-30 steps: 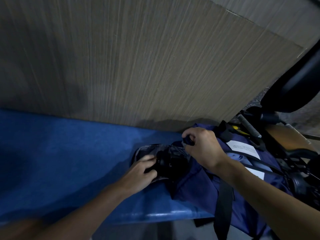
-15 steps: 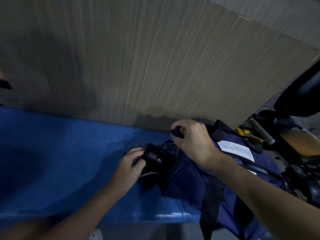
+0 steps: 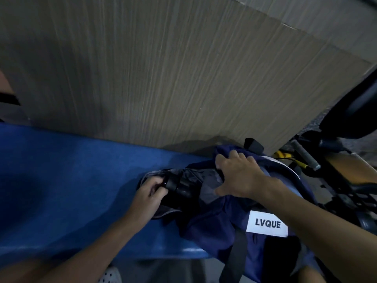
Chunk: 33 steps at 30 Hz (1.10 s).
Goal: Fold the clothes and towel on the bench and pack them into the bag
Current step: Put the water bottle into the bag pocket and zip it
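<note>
Gripping dark bundle point(image 3: 181, 186): left hand point(image 3: 149, 196) curled | right hand point(image 3: 241, 176): spread, pressing navy bag point(image 3: 214, 227) | on blue bench point(image 3: 71, 180)

matt cloth bag point(image 3: 214, 227), felt-like bench point(image 3: 71, 180) — wood-grain wall point(image 3: 163, 78)

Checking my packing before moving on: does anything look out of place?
The navy bag slumps on the blue bench, part of it and a black strap hanging over the front edge. Nothing else stands out.
</note>
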{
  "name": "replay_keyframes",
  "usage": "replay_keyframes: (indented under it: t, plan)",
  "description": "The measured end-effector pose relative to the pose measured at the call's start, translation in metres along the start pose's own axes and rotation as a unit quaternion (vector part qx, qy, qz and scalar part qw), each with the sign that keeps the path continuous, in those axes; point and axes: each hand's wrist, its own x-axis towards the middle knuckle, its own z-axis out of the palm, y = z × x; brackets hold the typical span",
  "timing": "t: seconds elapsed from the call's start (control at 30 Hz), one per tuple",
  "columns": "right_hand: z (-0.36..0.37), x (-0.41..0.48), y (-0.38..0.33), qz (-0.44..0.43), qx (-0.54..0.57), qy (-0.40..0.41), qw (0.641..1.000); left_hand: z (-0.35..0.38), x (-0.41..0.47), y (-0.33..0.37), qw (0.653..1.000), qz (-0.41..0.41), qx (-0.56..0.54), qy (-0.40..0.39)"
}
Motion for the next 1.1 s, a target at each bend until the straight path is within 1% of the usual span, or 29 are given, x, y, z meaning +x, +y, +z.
replay_keyframes:
  t: [0.03, 0.13, 0.27, 0.43, 0.5, 0.67, 0.73, 0.77, 0.87, 0.9, 1.03, 1.1]
  plan:
    - [0.001, 0.001, 0.001, 0.001, 0.015, -0.009, 1.0, -0.001, 0.0, 0.0, 1.0, -0.003, 0.002, -0.002]
    - [0.004, 0.007, 0.0, -0.011, 0.115, -0.029, 0.993, -0.001, 0.002, -0.002, 1.0, -0.019, 0.002, -0.006]
    - [0.01, 0.009, -0.005, -0.016, 0.164, 0.025, 0.986, -0.001, 0.004, -0.003, 0.999, -0.011, 0.024, -0.034]
    - [0.019, 0.007, -0.005, -0.028, 0.223, 0.085, 0.971, -0.001, 0.004, -0.004, 0.993, -0.023, 0.068, -0.091]
    - [0.022, 0.007, -0.006, -0.034, 0.241, 0.091, 0.966, -0.001, 0.003, -0.003, 0.989, -0.016, 0.088, -0.114]
    - [0.019, 0.004, -0.004, -0.064, 0.312, 0.072, 0.945, 0.001, 0.003, -0.008, 0.97, 0.007, 0.17, -0.172]
    - [0.019, 0.001, 0.001, -0.071, 0.327, 0.059, 0.941, 0.003, 0.003, -0.005, 0.973, 0.019, 0.159, -0.167]
    - [0.019, -0.001, 0.003, -0.072, 0.334, 0.051, 0.938, 0.005, 0.005, -0.004, 0.979, 0.023, 0.139, -0.15]
    - [0.02, -0.007, 0.008, -0.076, 0.345, 0.034, 0.935, 0.013, 0.007, -0.005, 0.994, 0.02, 0.09, -0.061]
    - [0.021, -0.008, 0.009, -0.078, 0.342, 0.036, 0.936, 0.015, 0.007, -0.006, 0.996, 0.015, 0.078, -0.043]
    - [0.022, -0.012, 0.013, -0.069, 0.345, 0.071, 0.933, 0.018, 0.001, -0.007, 0.998, -0.054, -0.012, -0.031]
    - [0.021, -0.014, 0.012, -0.067, 0.349, 0.089, 0.93, 0.015, 0.0, -0.008, 0.996, -0.071, -0.032, -0.041]
